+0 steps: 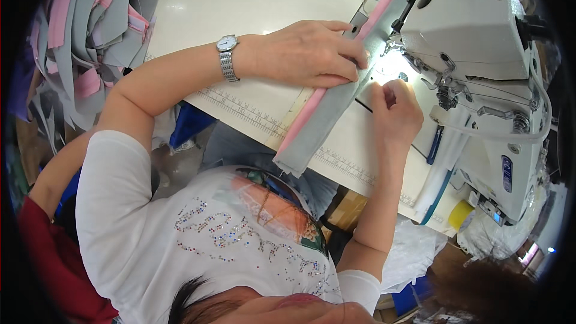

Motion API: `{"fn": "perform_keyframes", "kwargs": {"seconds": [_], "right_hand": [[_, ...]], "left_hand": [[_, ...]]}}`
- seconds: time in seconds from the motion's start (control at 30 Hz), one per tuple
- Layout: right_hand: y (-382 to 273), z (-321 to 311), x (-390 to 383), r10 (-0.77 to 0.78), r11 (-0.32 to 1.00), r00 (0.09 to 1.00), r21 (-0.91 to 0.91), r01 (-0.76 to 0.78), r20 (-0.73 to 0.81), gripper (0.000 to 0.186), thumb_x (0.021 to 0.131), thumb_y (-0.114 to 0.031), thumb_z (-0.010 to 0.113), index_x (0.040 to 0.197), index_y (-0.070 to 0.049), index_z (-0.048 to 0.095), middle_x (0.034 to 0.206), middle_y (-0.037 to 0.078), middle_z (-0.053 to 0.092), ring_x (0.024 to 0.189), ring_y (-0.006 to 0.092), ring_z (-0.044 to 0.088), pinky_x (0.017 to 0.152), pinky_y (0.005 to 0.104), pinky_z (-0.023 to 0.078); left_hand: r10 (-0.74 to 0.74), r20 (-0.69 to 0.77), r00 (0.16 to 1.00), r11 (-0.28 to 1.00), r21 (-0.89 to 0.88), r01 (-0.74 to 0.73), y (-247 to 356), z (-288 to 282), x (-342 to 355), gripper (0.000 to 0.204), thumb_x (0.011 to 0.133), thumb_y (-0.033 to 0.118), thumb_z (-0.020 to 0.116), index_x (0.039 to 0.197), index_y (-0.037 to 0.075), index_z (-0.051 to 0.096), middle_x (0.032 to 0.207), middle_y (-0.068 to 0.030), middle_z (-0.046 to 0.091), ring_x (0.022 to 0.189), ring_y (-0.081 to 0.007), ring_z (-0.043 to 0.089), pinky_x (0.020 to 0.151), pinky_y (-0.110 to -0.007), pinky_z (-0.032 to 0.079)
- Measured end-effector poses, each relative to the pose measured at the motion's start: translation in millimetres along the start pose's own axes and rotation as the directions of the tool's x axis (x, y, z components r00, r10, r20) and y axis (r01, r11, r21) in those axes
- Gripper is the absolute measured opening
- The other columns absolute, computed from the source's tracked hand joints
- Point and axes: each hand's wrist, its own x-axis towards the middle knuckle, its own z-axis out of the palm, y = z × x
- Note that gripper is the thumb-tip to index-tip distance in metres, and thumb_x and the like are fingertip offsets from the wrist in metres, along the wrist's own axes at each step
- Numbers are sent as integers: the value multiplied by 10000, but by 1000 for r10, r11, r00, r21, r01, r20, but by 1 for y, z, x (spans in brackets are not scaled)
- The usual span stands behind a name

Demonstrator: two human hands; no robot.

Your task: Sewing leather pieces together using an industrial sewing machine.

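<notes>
A long grey and pink fabric strip lies diagonally on the white worktable, passing beside the presser area of a white sewing machine. My left hand, with a watch on its wrist, grips the strip with bent fingers, its thumb along the pink edge. My right hand is curled right of the strip, just below the machine's lamp-lit needle area; what its fingertips hold, if anything, is hidden. A narrow metal plate sits partly under the strip's far end.
Piled grey and pink pieces hang at the upper left. A co-worker's red sleeve and arm are at lower left. Printed rulers run along the table's front edge. A blue tool, rolled white material and a yellow roll are at right.
</notes>
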Motion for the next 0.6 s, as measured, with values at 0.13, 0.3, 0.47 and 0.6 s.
{"fn": "perform_keyframes", "kwargs": {"seconds": [0.13, 0.3, 0.47, 0.6], "right_hand": [[-8, -2, 2, -12, 999, 1000, -30, 13, 28, 251, 818, -260, 709, 764, -50, 584, 679, 50, 545, 592, 172, 554, 598, 323, 455], [10, -7, -1, -101, 979, 989, 189, 78, 111, 113, 811, -224, 733, 876, -142, 690, 695, 27, 519, 606, 193, 547, 553, 346, 436], [23, 1, -15, -413, 907, 909, -119, 405, -55, 209, 797, -164, 759, 1004, -186, 757, 678, 19, 512, 582, 169, 534, 522, 316, 435], [20, -1, -13, -409, 907, 911, -134, 399, -54, 211, 791, -140, 754, 997, -186, 754, 680, 21, 517, 585, 174, 541, 522, 323, 439]], "left_hand": [[74, -23, 997, 988, 139, -70, 3, -3, 5, 144, 803, 128, 703, 936, 95, 662, 1175, -30, 627, 1078, -244, 611, 937, -400, 508], [20, -40, 999, 995, 97, -16, 9, 3, 0, 182, 818, 141, 701, 988, 94, 654, 1196, -48, 625, 1140, -250, 595, 919, -376, 531], [37, -55, 998, 991, 127, -29, 9, 5, 3, 210, 825, 156, 706, 1018, 91, 652, 1187, -64, 635, 1138, -251, 603, 927, -380, 535], [36, -64, 997, 988, 150, -26, 8, 6, 5, 221, 835, 163, 707, 1033, 84, 651, 1191, -70, 639, 1134, -251, 608, 940, -398, 530]]}}
